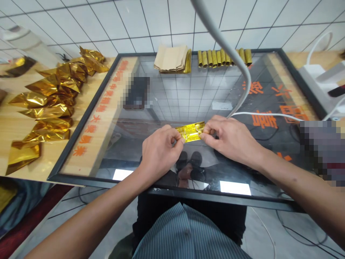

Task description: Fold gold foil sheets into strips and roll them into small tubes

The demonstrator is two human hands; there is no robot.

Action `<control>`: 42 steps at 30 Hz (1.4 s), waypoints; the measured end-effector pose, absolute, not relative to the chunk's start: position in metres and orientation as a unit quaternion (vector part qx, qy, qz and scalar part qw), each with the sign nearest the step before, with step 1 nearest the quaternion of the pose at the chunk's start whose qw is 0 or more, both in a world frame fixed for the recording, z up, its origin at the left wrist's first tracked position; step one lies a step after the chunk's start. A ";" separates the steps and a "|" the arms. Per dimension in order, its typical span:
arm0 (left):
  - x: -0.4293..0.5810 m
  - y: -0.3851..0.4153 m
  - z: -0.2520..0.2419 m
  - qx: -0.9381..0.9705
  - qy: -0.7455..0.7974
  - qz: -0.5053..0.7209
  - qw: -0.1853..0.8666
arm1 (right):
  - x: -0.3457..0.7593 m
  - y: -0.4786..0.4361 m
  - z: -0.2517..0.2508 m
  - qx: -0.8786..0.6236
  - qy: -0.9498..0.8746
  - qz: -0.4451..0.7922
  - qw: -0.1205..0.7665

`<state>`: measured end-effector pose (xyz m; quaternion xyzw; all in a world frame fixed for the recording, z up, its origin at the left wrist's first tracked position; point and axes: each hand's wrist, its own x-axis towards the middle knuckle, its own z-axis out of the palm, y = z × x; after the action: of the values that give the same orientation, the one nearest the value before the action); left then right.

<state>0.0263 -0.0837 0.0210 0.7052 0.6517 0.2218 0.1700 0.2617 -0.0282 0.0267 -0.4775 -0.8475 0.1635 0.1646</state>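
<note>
A glass-topped table (172,90) fills the frame, crumpled gold foil sheets (48,104) heaped at left, and at centre the left hand (159,153) and right hand (231,138) each hold a pinching grip on one end of a small folded gold strip (191,131).

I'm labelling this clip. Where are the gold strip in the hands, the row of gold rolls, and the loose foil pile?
gold strip (191,131): head view, its middle.
gold rolls (212,58): head view, a middle roll.
foil pile (48,109): head view, centre of heap.
</note>
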 end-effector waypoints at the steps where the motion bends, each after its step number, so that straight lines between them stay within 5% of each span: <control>1: 0.025 -0.084 0.021 0.708 0.645 0.227 0.174 | 0.262 -0.028 0.027 -0.479 -0.847 0.163 0.164; 42: 0.031 -0.083 0.025 0.720 0.636 0.215 0.175 | 0.263 -0.028 0.026 -0.479 -0.849 0.157 0.159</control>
<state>0.0307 -0.0832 0.0254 0.7201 0.6362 0.2149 0.1745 0.2628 -0.0281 0.0260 -0.4789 -0.8489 0.1574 0.1589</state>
